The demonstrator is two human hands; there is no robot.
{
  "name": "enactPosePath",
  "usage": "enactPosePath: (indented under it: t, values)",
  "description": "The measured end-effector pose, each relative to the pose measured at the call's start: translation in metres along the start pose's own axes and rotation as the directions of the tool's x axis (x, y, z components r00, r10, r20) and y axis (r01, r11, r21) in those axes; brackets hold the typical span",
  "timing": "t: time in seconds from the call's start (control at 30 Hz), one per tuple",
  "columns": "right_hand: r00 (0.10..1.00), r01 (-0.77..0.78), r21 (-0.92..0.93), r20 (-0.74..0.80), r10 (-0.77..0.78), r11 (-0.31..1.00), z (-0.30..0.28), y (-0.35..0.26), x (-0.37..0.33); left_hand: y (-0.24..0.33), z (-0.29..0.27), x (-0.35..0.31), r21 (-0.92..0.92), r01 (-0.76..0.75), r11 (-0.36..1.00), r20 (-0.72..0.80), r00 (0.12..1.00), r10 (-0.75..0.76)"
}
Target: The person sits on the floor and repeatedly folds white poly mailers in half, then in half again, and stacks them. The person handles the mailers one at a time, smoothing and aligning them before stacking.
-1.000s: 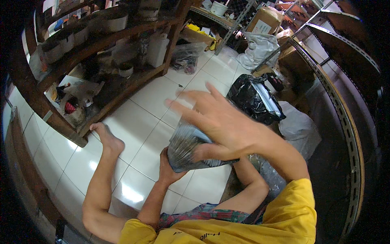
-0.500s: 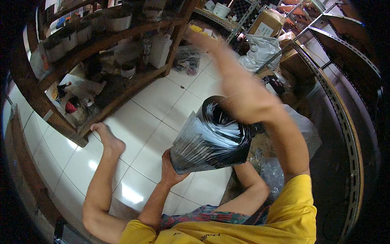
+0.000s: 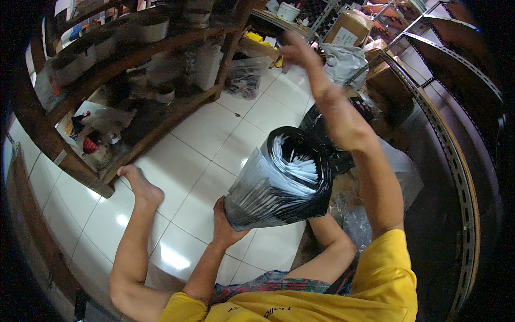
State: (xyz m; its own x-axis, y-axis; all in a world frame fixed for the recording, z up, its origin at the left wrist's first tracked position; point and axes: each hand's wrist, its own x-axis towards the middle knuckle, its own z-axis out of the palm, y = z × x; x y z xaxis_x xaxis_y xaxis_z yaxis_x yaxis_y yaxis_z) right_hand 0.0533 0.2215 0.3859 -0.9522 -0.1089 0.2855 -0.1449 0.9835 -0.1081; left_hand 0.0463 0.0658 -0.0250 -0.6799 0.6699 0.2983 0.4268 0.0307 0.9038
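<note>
Left hand (image 3: 229,228), partly curled, is gripping the bundle (image 3: 257,196) low, likely aiding steadiness; right hand (image 3: 336,110) is blurring, its openness and hold unclear.

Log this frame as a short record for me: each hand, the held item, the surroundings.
Left hand: left hand grips the lower left end of the curled stack of plastic sheets
Right hand: right hand raised, motion-blurred; grip unclear
Held item: grey and black, with fanned, layered edges and a hollow at its upper right
Underfoot: white tile floor
Left side: wooden shelf
Background: cardboard box, whitish sack
Right side: perforated metal shelving
</note>
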Motion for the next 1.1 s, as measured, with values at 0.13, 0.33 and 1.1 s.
enactPosePath:
  t: [0.13, 0.33, 1.1]
  values:
    - [0.992, -0.115, 0.170, 0.068, 0.104, 0.979, -0.006, 0.012, -0.030, 0.008, 0.007, -0.001, -0.010, -0.017, 1.000, 0.031, 0.999, 0.017]
    - [0.986, 0.143, 0.004, 0.082, -0.143, 0.990, -0.014, -0.004, -0.040, 0.015, 0.005, -0.002, -0.117, 0.041, 0.992, -0.034, 0.998, -0.046]
    - [0.992, 0.012, -0.107, 0.126, 0.002, 0.994, 0.015, 0.004, 0.010, 0.016, 0.007, 0.000, 0.028, -0.030, 0.999, -0.067, 0.997, 0.032]
